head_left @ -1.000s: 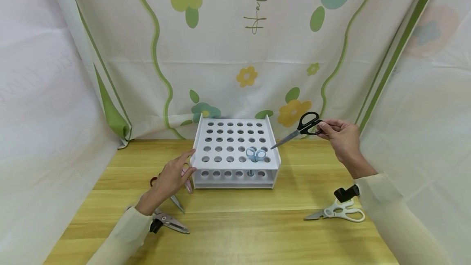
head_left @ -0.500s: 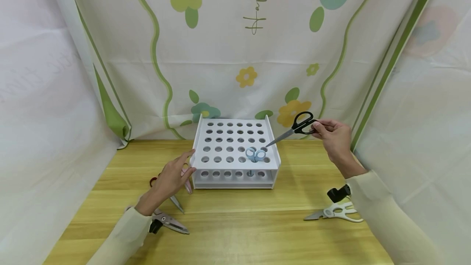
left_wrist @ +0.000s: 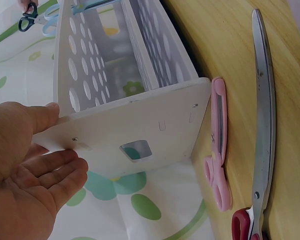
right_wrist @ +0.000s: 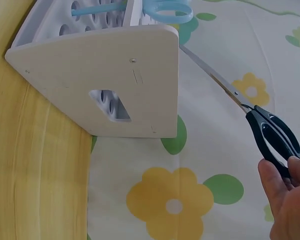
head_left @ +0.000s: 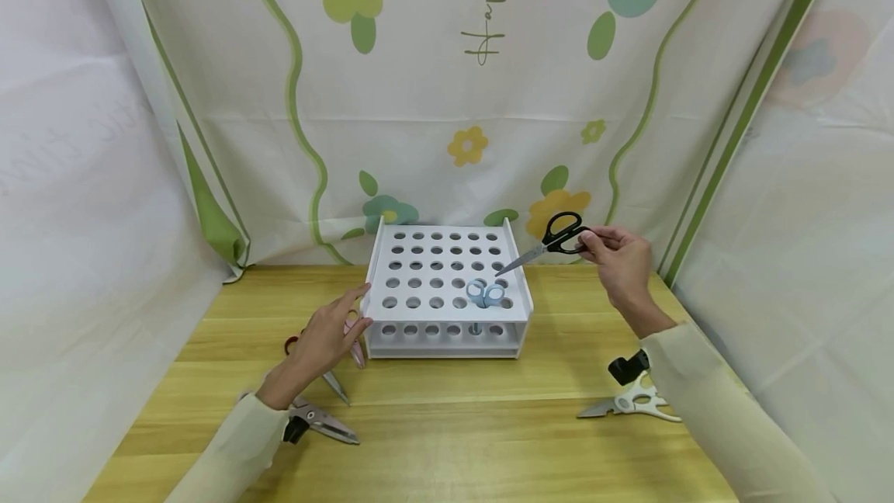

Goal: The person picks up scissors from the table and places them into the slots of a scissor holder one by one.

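In the head view my right hand [head_left: 624, 266] pinches one handle loop of the black-handled scissors [head_left: 559, 239]. Their blades are closed and slant down left, the tip over the right side of the white rack [head_left: 424, 292]. The right wrist view shows thumb and fingers on the black loop [right_wrist: 272, 137]. Light-blue scissors [head_left: 485, 293] stand in a front-row hole, handles up. My left hand [head_left: 324, 336] touches the rack's left side panel [left_wrist: 125, 130], thumb at its edge and fingers loosely bent beside it.
Pink scissors [left_wrist: 219, 145] and red-handled scissors [left_wrist: 264, 115] lie left of the rack, partly under the left arm in the head view. Grey-pink scissors [head_left: 324, 421] lie nearer. White-handled scissors [head_left: 632, 402] lie at right, partly behind the sleeve. A flowered cloth [head_left: 412, 138] hangs behind.
My right hand has moved left with the black-handled scissors, bringing their tip from beside the rack's right edge to over its holes. The left hand and rack have stayed put.
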Available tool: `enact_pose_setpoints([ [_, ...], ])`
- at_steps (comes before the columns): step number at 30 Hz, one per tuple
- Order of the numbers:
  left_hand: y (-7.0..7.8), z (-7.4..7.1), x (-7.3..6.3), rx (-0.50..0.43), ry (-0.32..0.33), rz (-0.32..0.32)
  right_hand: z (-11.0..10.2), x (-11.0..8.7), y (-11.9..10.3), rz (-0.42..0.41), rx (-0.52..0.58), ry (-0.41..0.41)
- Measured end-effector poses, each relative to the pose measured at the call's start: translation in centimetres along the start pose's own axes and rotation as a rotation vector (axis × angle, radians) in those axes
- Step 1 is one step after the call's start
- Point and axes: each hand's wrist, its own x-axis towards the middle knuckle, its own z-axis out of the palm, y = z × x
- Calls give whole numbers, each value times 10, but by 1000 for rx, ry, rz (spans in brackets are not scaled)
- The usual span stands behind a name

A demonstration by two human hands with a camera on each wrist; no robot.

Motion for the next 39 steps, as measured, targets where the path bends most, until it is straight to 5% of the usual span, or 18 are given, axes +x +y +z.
enact_pose_setpoints([
  [39,-1,0,0,-1,-11,-3,28,-3,11,-43,-123,-29],
])
